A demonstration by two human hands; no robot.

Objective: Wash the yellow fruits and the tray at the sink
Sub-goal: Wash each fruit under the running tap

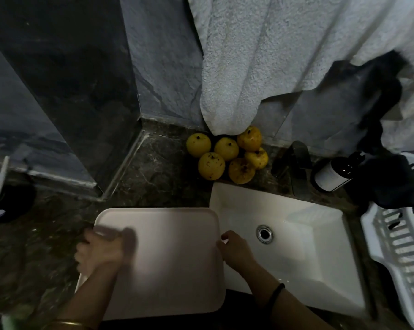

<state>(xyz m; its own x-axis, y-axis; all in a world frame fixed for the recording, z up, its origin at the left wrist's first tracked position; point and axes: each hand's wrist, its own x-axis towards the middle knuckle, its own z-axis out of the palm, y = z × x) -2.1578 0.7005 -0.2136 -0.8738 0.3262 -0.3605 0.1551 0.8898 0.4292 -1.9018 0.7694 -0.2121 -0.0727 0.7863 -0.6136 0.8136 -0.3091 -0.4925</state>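
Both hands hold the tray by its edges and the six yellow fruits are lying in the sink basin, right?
Not quite. The head view shows the six yellow fruits on the counter behind the sink, not in its basin. The left hand and right hand do hold the tray by its edges.

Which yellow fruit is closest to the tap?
The yellow fruit on the pile's right edge, next to the tap; the other five sit farther left.

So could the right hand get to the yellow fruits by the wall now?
Probably not yet: the right hand grips the edge of the tray. Once it lets go, nothing seems to block the way to the yellow fruits.
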